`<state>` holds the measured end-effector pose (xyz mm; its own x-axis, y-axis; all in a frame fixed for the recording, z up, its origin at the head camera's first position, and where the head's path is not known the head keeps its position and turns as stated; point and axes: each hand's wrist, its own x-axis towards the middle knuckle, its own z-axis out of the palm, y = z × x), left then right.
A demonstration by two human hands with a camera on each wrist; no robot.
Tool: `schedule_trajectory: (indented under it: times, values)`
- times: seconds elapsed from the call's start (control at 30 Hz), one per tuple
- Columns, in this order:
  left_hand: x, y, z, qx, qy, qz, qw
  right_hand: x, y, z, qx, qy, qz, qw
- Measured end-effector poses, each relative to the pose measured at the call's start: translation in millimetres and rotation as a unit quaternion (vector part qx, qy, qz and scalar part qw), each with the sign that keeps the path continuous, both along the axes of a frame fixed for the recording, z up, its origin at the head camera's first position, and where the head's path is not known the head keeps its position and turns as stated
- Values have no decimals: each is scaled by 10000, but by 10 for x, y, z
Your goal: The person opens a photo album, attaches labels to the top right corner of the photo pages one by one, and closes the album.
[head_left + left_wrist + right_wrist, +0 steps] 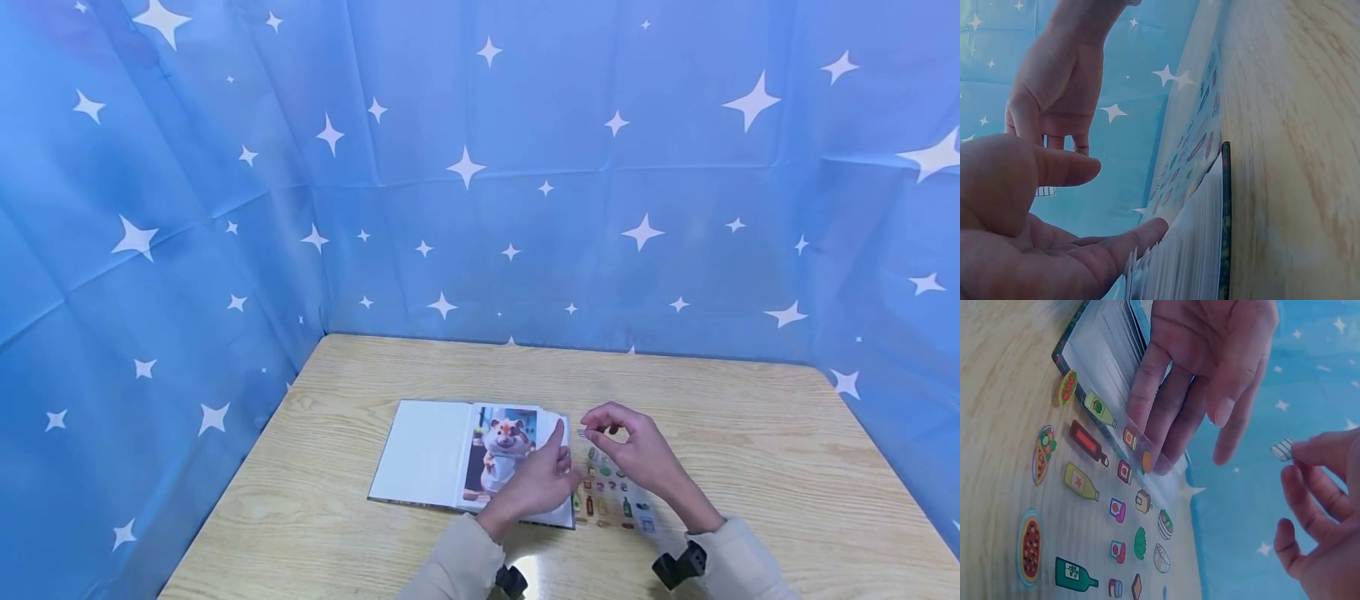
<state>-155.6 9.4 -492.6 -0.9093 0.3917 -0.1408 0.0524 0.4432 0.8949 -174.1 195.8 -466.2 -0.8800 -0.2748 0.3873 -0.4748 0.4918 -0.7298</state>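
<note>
A photo album (pixel 420 454) lies spread on the table, a hamster picture (pixel 501 442) on its right page. My left hand (pixel 531 483) lies over that page's right side with its fingers extended. In the left wrist view, a fingertip touches the album's page edges (pixel 1175 269). My right hand (pixel 637 450) is raised right of the album, pinching a small striped sticker (pixel 1282 450) between thumb and finger. Below it lies a clear sticker sheet (pixel 606 492) beside the album, printed with bottles, jars and dishes of food. The left fingers partly cover the sheet's edge in the right wrist view.
The light wooden table (pixel 750 467) extends around the album and sheet. A blue curtain with white stars (pixel 480 167) stands along the back and sides. Each wrist carries a small black camera (pixel 678 567).
</note>
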Motion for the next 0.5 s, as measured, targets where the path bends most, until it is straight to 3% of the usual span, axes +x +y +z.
schedule_trajectory:
  times: [0.17, 0.4, 0.5]
  values:
    - [6, 4, 12, 29, -22, -114, 9999, 5, -12, -3, 29, -19, -84, 10000]
    - [24, 9, 30, 97, -71, -102, 9999, 148, -102, 273, -29, -5, -28, 10000]
    - [25, 5, 44, 185, -105, -39, 9998, 128, -84, 233, -10, 10, -44, 10000]
